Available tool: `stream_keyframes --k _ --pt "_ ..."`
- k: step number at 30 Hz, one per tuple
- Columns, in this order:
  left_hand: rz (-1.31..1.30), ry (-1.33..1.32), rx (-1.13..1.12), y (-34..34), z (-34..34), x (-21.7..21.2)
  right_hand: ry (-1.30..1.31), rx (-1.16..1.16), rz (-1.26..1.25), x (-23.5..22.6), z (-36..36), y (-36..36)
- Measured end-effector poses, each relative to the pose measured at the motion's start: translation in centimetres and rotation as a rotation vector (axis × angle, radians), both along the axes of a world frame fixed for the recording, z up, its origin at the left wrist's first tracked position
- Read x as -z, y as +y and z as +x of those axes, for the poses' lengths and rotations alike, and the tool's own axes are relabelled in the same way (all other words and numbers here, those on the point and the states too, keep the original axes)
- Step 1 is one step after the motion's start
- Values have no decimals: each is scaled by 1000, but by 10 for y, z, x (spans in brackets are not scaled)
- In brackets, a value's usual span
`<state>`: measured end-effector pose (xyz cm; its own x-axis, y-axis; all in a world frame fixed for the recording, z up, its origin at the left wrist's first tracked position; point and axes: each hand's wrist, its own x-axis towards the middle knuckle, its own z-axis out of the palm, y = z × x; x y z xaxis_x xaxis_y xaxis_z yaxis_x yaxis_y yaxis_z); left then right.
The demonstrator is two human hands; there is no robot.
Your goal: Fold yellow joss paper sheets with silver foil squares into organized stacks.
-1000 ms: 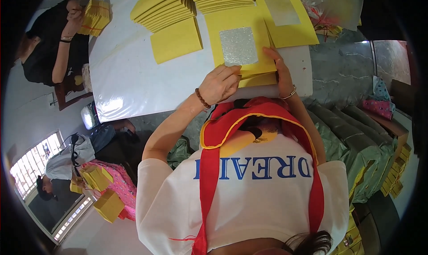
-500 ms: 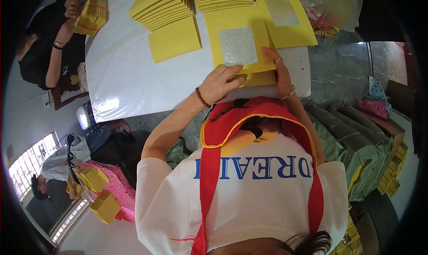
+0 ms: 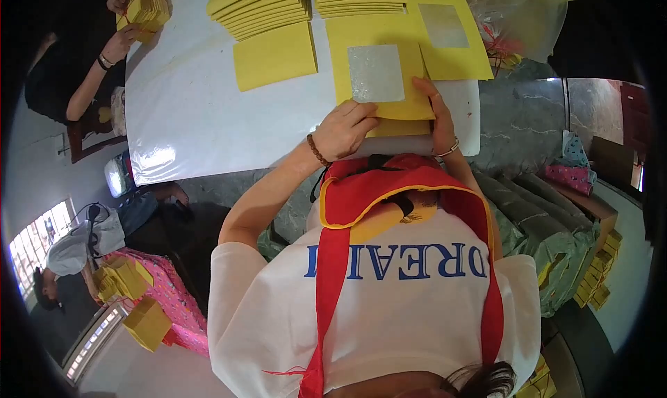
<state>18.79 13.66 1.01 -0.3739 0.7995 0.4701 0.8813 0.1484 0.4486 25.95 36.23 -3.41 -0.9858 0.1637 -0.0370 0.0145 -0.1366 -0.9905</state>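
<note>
One yellow sheet point(image 3: 411, 63) is lying on the white counter point(image 3: 187, 109) between your left hand point(image 3: 347, 127) and your right hand point(image 3: 436, 116). Your left hand is curling narrowly, its fingertips pinching the sheet's near edge. Your right hand is extending its fingers along the right edge; its thumb is hiding, so you cannot tell whether it is gripping. A pale rectangular panel point(image 3: 376, 73) is facing upward just beyond the left fingertips. Beyond the right hand, a second yellow sheet point(image 3: 451, 63) is lying. Beyond the left hand, a plain yellow piece point(image 3: 276, 57) is lying before a stack of yellow pieces point(image 3: 260, 12).
</note>
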Motion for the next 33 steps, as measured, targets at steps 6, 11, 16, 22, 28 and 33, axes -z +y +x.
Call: stream_keyframes --k 6,11,16,22,28,33 --pt "-68 7 72 -1 3 -5 -6 18 -17 -4 -1 -2" --pt "-124 -59 95 -1 -1 -10 -8 29 -53 -5 -1 -5" --pt "-170 -79 133 -1 -6 -16 -11 31 -179 -8 1 -7" --pt "-119 -92 126 -2 -5 -15 14 20 -140 0 -1 -4" --pt "-83 -166 67 -4 -5 -15 31 21 -50 -3 -1 -4" --pt "-14 -273 -19 0 -2 -15 28 28 -160 -1 -1 -4"
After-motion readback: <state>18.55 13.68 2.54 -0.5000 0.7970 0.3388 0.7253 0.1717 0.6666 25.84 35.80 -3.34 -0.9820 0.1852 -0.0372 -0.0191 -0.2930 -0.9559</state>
